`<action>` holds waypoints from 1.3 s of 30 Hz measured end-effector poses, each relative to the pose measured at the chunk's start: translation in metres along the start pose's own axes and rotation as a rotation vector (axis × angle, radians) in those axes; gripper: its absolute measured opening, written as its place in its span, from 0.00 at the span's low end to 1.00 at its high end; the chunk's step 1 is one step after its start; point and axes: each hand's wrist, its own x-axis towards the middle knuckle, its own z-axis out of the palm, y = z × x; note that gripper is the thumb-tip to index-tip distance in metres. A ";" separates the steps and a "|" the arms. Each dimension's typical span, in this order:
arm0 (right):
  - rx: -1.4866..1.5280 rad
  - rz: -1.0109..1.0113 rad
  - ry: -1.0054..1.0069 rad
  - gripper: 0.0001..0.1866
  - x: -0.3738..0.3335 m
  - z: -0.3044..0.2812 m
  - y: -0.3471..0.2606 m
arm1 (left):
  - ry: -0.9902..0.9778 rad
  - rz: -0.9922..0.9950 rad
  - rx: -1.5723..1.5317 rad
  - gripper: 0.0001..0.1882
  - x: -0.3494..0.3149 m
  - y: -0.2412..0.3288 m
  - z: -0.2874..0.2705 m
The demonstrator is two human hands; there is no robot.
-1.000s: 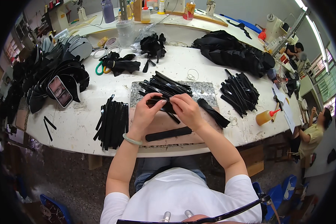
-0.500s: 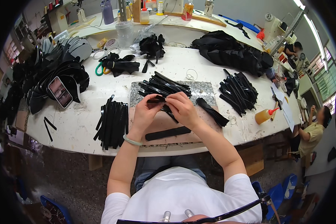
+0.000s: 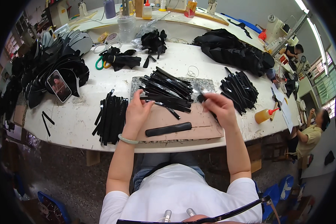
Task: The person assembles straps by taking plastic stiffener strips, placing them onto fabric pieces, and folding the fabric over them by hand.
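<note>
Hands now parting after working together at the strip pile: right hand (image 3: 221, 108) is drawing away rightward, pinching one black strip (image 3: 202, 98), while left hand (image 3: 137, 112), fingers loosely spread, is resting at the heap of black strips (image 3: 167, 89) on the brown board (image 3: 198, 125).

The scene is brightly and evenly lit from above: ceiling strip lights (image 3: 306, 16) glow at the upper right and daylight comes through windows (image 3: 324, 86) at the right edge, so the white counter (image 3: 74, 119) looks almost washed out and shadows under the hands are soft and short. The fisheye lens bends the counter's edges into curves and leaves a black vignette around the rim. The middle is sharp; the outer parts are smeared and dimmer.
</note>
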 end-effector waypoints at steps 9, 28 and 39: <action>-0.323 0.405 -0.530 0.10 0.011 0.049 0.024 | 0.006 0.126 -0.079 0.20 -0.034 -0.022 -0.029; -0.676 0.385 -0.707 0.11 0.033 0.079 0.029 | -0.150 0.383 0.113 0.04 -0.078 -0.007 -0.030; -0.482 0.606 -0.533 0.09 0.019 0.013 0.037 | -0.304 0.686 0.285 0.25 -0.084 0.006 -0.023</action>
